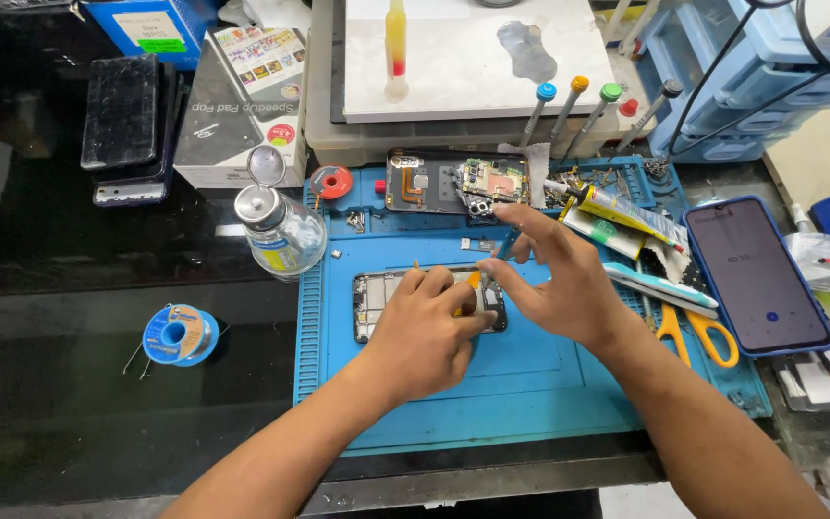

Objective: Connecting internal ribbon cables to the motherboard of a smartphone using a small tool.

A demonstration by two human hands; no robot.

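Note:
An opened phone body [369,303] lies flat on the blue repair mat [521,384]. My left hand [425,332] rests on its middle, fingers curled and pressing on the inner parts; it hides most of the phone. My right hand [559,279] is at the phone's right end and pinches a thin blue-handled tool [508,240] between thumb and fingers, the tip pointing down towards the phone. A second opened phone back [425,183] with a loose circuit board [492,181] lies at the mat's far edge.
A glass liquid dispenser bottle [280,231] stands left of the mat, a solder spool [178,334] further left. Yellow scissors [694,332], a glue tube [622,207] and a whole phone [759,277] lie to the right. Several screwdrivers [569,106] stand behind.

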